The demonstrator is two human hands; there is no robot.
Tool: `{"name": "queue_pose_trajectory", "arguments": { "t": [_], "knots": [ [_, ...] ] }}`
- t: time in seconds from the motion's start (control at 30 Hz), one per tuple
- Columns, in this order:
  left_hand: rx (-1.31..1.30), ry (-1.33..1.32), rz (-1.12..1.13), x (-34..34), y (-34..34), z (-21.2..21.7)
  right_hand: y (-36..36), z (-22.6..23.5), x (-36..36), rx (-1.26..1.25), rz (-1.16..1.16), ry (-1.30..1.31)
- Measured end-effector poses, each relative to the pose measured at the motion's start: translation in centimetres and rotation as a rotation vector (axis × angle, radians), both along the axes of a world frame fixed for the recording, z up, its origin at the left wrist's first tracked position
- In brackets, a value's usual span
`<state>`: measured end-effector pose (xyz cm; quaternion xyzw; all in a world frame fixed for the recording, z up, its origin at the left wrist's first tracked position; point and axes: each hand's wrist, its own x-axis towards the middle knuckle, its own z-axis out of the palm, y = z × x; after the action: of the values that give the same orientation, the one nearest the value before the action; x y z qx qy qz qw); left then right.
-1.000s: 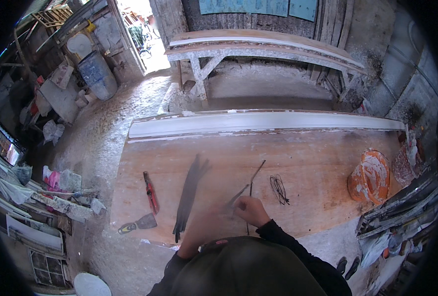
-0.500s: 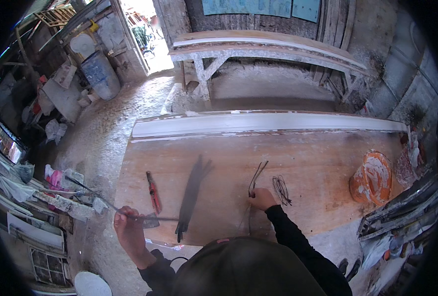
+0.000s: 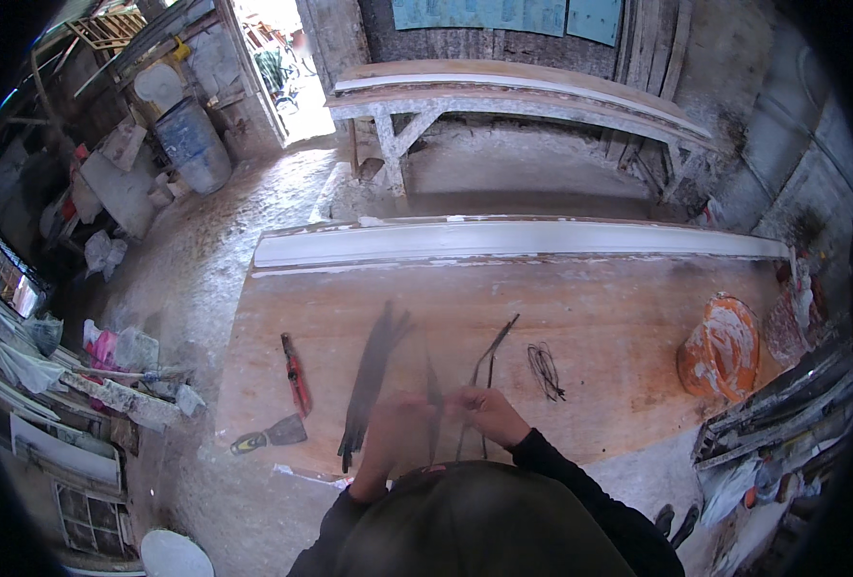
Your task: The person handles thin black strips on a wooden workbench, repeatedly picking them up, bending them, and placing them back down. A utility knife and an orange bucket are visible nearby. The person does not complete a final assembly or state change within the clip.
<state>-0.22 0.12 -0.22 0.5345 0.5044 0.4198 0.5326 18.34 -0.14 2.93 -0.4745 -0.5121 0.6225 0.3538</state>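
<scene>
My left hand, slightly blurred, pinches a thin dark strip in front of me. Close beside it, nearly touching, my right hand has its fingers closed on long dark strips that reach up past it and hang below. Left of my hands lies a bundle of similar dark strips on the wooden table. A loose coil of thin dark wire rests right of my right hand. My cap hides the table's near edge.
Farther left lie a red-handled hand tool and a putty knife. A long white moulding runs along the far edge. On the right stands an orange bucket smeared white. A whitish bench stands beyond; a blue barrel is far left.
My left hand has swung right from beyond the table's left side to meet my right hand, bringing its dark strip along. The right hand has shifted slightly left and nearer. The putty knife is now uncovered.
</scene>
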Motion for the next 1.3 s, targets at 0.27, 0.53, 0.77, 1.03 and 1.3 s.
{"name": "queue_pose_trajectory", "arguments": {
  "t": [0.27, 0.53, 0.77, 1.03, 1.3],
  "knots": [
    [-0.137, 0.024, -0.096, 0.6, -0.3, 2.8, -0.6, 0.5, 0.2, 0.054, -0.033, 0.078],
    [0.132, 0.348, -0.257, 1.0, -0.8, 3.1, -1.1, 1.7, -0.1, 0.332, -0.057, -0.241],
    [0.107, 0.154, -0.288, 1.0, -0.7, 2.7, -0.5, 0.5, 0.5, 0.389, -0.11, -0.334],
    [-0.08, -0.668, 0.111, -4.1, -1.6, 7.2, 1.0, -6.5, 3.2, 0.233, -0.098, -0.541],
    [0.354, -0.719, 0.432, -10.9, -3.3, 12.6, 2.5, -10.3, 4.8, 0.166, -0.083, -0.786]
  ]
}}
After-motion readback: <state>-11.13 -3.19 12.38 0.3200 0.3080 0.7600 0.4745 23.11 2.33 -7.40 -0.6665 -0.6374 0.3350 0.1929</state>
